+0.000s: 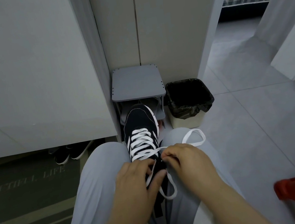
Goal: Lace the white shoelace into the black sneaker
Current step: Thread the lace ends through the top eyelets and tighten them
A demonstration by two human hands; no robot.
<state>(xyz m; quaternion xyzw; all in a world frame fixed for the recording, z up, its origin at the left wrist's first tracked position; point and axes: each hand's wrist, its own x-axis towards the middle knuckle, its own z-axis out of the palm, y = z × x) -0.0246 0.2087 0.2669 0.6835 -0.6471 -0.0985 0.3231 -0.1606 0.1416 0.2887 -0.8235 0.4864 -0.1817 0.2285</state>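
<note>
Black sneaker point(141, 124): it sits between your knees, toe pointing away toward the grey shoe rack point(136, 82), its heel end under your hands.
White shoelace point(140, 138): it crosses through most eyelets; one free length loops over your right thigh and another loop hangs by the tongue.
Left hand point(135, 181): your fingers are curled, thumb and fingers pinching a lace strand at the collar.
Right hand point(188, 160): your fingertips are pressed together, pinching the lace beside the top eyelets.
Nearby: a lined bin point(186, 121) stands just beside the rack.
</note>
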